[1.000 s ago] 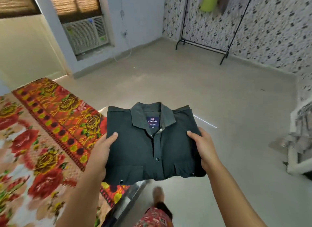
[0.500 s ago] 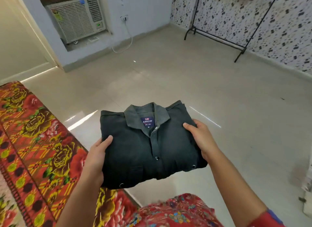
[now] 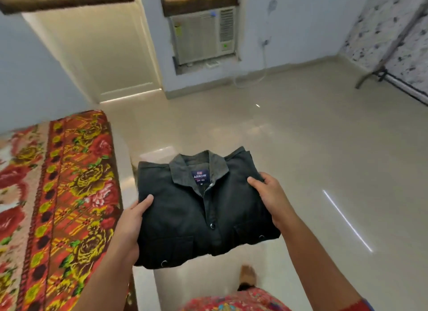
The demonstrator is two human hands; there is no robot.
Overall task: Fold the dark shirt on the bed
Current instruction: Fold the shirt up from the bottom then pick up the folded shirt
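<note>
The dark shirt (image 3: 185, 213) is folded into a neat rectangle, collar and label facing up, and hangs in the air over the floor just right of the bed. My left hand (image 3: 133, 220) grips its left edge, thumb on top. My right hand (image 3: 269, 197) holds the right edge, fingers curled over the shoulder. The bed (image 3: 58, 195), covered with a red and yellow floral spread, lies to the left of the shirt.
Beige tiled floor (image 3: 301, 148) stretches ahead and to the right. A window air conditioner (image 3: 201, 35) sits in the far wall with a cable trailing down. A black clothes rack base (image 3: 393, 81) stands at the far right. My foot (image 3: 247, 278) is below the shirt.
The view has swung left, so the door and more of the bed show. Both hands keep the same grip on the folded shirt, which stays level in front of me.
</note>
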